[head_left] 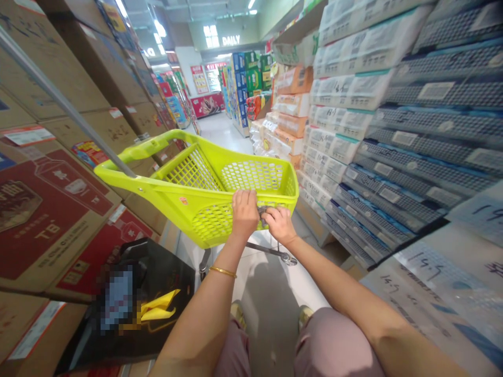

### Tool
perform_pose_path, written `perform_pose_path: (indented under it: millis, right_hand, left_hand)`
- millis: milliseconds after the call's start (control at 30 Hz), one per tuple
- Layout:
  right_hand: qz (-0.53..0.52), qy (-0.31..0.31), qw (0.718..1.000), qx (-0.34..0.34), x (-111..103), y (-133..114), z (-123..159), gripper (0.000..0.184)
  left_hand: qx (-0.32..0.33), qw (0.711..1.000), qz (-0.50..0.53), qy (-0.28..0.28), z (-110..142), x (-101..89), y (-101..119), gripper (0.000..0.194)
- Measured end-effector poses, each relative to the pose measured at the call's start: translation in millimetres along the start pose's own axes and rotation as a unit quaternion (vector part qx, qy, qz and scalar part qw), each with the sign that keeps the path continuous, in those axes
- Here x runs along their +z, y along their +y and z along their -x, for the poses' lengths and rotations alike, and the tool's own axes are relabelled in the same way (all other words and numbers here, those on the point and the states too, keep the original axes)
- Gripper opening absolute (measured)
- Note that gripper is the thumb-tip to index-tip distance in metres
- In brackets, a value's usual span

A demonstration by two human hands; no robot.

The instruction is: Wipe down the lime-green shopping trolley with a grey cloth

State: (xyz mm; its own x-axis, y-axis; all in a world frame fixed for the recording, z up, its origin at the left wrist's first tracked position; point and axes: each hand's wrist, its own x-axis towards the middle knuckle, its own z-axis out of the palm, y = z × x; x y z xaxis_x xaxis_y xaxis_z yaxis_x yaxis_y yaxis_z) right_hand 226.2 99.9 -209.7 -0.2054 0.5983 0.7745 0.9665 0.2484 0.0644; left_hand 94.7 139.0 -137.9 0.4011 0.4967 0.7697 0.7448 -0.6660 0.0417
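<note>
In front of me stands a lime-green plastic shopping cart (168,201) with a mesh-sided basket, its side turned toward me. My left hand (245,213) is closed at the basket's near side, with its fingertips at the rim. Beside it, my right hand (280,224) is closed, its fingers bent against the mesh. A small, crumpled grey thing (262,211), perhaps a cloth, shows between the two hands, at the right fingertips. What lies under the left fingers is hidden. No goods show in the visible part of the basket.
Stacked cartons (58,209) wall the left side, with a black bag (157,277) low beside them. On the right rise white tissue packs (338,123) and dark checked packs (424,136). The tiled aisle (220,131) runs on behind the cart.
</note>
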Motion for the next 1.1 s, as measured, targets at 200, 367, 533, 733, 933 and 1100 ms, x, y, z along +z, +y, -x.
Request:
perform_pose_path:
  millis: [200, 367, 533, 733, 933, 1100]
  right_hand:
    - [-0.005, -0.042, 0.998, -0.050, 4, -2, 17, 0.022]
    - [-0.013, -0.015, 1.000, -0.024, -13, 3, -5, 0.022]
    - [0.004, 0.100, 0.994, 0.047, -34, 5, -38, 0.028]
    - [-0.008, 0.073, 0.997, 0.034, -20, 5, -27, 0.026]
    - [-0.018, 0.019, 0.999, -0.042, 6, 1, 14, 0.018]
    - [-0.037, -0.073, 0.993, -0.089, 10, -2, 29, 0.018]
  left_hand:
    - [0.002, 1.000, -0.009, -0.013, -1, -4.0, 1, 0.030]
    - [-0.001, 1.000, -0.003, -0.004, 3, -1.8, 0, 0.031]
    - [0.000, 1.000, 0.002, 0.001, 6, -1.1, -2, 0.030]
    - [-0.008, 1.000, 0.019, 0.004, 8, -2.8, -6, 0.031]
    - [-0.012, 1.000, 0.022, 0.018, 8, -2.5, -9, 0.030]
    - [-0.014, 0.999, 0.029, 0.027, 10, -2.1, -12, 0.029]
